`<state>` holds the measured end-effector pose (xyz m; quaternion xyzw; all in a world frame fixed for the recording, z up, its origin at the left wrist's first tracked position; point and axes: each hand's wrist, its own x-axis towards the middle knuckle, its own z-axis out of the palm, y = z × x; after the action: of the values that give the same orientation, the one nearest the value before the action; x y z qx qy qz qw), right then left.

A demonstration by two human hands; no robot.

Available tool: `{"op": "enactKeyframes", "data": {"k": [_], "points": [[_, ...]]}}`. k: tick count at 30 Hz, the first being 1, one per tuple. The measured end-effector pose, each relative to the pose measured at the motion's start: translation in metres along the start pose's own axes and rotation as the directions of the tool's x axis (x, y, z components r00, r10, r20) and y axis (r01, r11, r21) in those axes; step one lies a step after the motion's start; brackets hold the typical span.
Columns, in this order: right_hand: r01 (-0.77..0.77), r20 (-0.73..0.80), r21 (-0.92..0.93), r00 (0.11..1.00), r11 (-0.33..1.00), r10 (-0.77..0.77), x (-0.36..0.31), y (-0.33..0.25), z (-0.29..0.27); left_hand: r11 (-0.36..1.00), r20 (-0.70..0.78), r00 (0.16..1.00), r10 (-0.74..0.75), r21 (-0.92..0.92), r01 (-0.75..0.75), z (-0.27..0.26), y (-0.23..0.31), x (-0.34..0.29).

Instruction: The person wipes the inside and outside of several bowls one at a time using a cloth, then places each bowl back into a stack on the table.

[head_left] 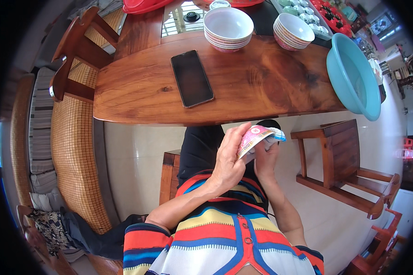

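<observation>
In front of my lap, just off the table's near edge, my left hand [230,158] grips a small bowl [252,136] with a pink and gold patterned outside. The bowl is tilted on its side, its mouth turned toward my right hand [267,161]. That hand is closed on a white cloth with a blue edge [276,134], pressed at the bowl's inside and rim. The bowl wall hides some of the right fingers. On the table stand a stack of larger white bowls [228,25] and a stack of smaller bowls [293,31].
A black phone [192,79] lies on the wooden table [137,87]. At the table's right end sits a light blue basin [353,75]. Wooden chairs stand at right [342,153] and far left [80,55]. A tray of small cups [303,13] is at the back right.
</observation>
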<state>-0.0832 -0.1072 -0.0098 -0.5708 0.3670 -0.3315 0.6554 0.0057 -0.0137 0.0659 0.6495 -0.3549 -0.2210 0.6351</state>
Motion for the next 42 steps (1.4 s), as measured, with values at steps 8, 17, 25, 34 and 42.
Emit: {"op": "enactKeyframes", "data": {"k": [8,17,25,34,42], "points": [[-0.164,0.250,0.142,0.960,0.976,0.125,-0.010,-0.022,-0.005,0.975,0.049,0.978,0.201,0.091,-0.205,0.004,-0.004,0.001],[0.804,0.581,-0.540,0.570,0.249,-0.581,0.005,-0.078,-0.013,0.994,0.276,0.961,-0.002,0.105,-0.028,0.003,-0.004,0.002],[-0.121,0.092,0.066,0.989,0.990,0.115,0.002,-0.020,0.004,0.970,-0.029,0.990,-0.140,-0.207,0.131,0.000,0.006,0.001],[-0.463,0.234,0.463,0.886,0.756,0.400,-0.002,-0.018,0.009,0.997,0.058,0.998,0.008,0.080,-0.013,-0.005,-0.011,0.006],[0.556,0.417,-0.542,0.829,0.630,-0.372,0.012,-0.060,-0.012,0.970,0.355,0.902,-0.244,0.095,0.225,-0.013,-0.014,0.014]]}}
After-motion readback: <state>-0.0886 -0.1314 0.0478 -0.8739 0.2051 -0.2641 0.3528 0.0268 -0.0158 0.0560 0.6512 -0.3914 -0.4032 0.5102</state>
